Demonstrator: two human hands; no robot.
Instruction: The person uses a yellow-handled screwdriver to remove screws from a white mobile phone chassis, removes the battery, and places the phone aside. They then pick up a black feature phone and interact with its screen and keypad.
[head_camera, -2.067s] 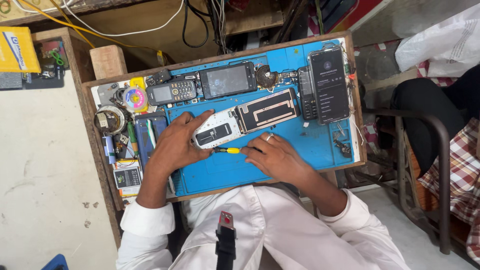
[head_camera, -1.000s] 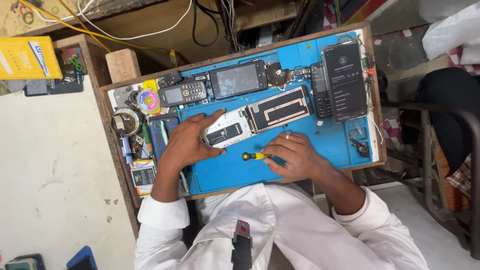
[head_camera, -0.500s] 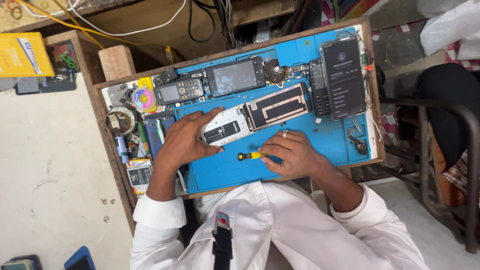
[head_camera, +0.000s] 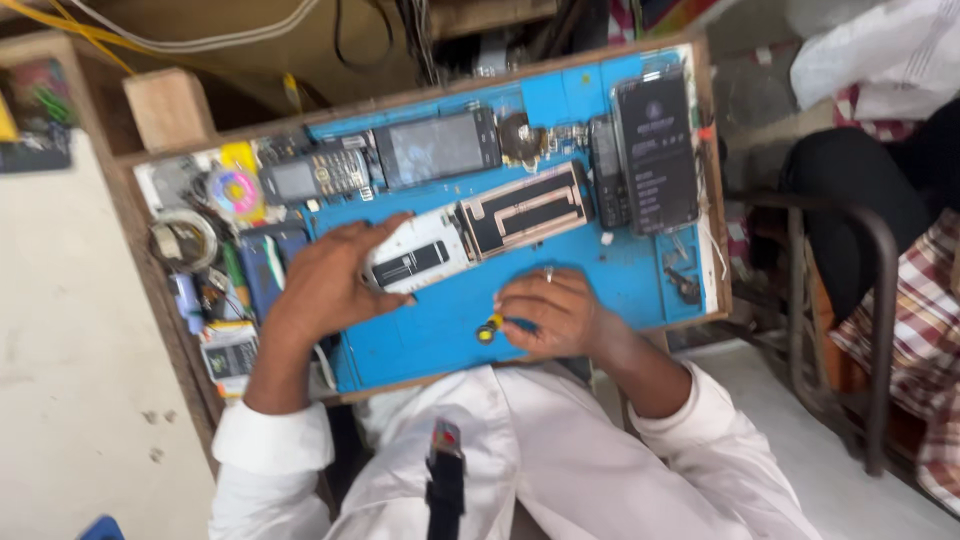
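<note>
My left hand (head_camera: 325, 280) lies flat on the blue work mat (head_camera: 450, 330), its fingers and thumb pressing a white opened phone body (head_camera: 415, 258). Touching that body on its right lies a dark phone frame with a pale rim (head_camera: 525, 210). My right hand (head_camera: 555, 310) is curled around a small screwdriver (head_camera: 490, 328) with a yellow end, low on the mat near its front edge. The screwdriver's tip is hidden under my fingers.
Along the mat's far edge lie a keypad phone (head_camera: 315, 175), a black phone (head_camera: 437, 147) and a large dark phone (head_camera: 655, 150) at the right. Tape rolls and small tools (head_camera: 190, 240) crowd the left side. A wooden block (head_camera: 168, 105) stands behind. Another person's legs (head_camera: 870, 190) are at right.
The head camera has shifted and moved closer. My right hand with the screwdriver has drawn slightly back toward the mat's front edge. My left hand stays on the white phone body.
</note>
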